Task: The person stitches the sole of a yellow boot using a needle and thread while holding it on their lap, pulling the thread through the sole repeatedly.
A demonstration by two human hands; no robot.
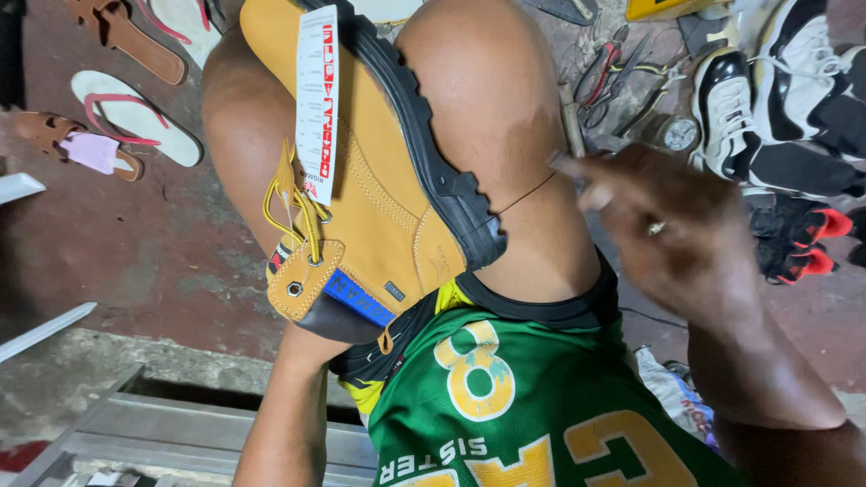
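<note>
- Squarely between the knees: tan boot (370, 194), sole (424, 126) turned toward the right knee, toe pointing away, collar down near the lap.
- Black lugged sole, dark padded collar, yellow laces (293, 212) hanging loose at the ankle.
- White tag (317, 99) with red print lying along the boot's upper.
- Left hand: out of sight behind the boot, only the forearm (289, 415) showing below it; open or closed, cannot tell.
- Right hand (667, 225) raised just right of the knee, blurred, fingers pinched on a thin thread (528, 192).
- Thread pulled taut from the sole's edge across the right knee to those fingertips.
- Ring (656, 228) on a right finger.
- Green jersey (514, 415) with yellow numeral at bottom, black shorts hem above it.
- On the red floor at upper left: flip-flop (135, 117) with pink straps, brown sandals (122, 36) nearby.
- At upper right: pliers (600, 77) with red handles, black-and-white sneakers (776, 99), black shoe with red trim (798, 239).
- Metal step (180, 433) at lower left.
</note>
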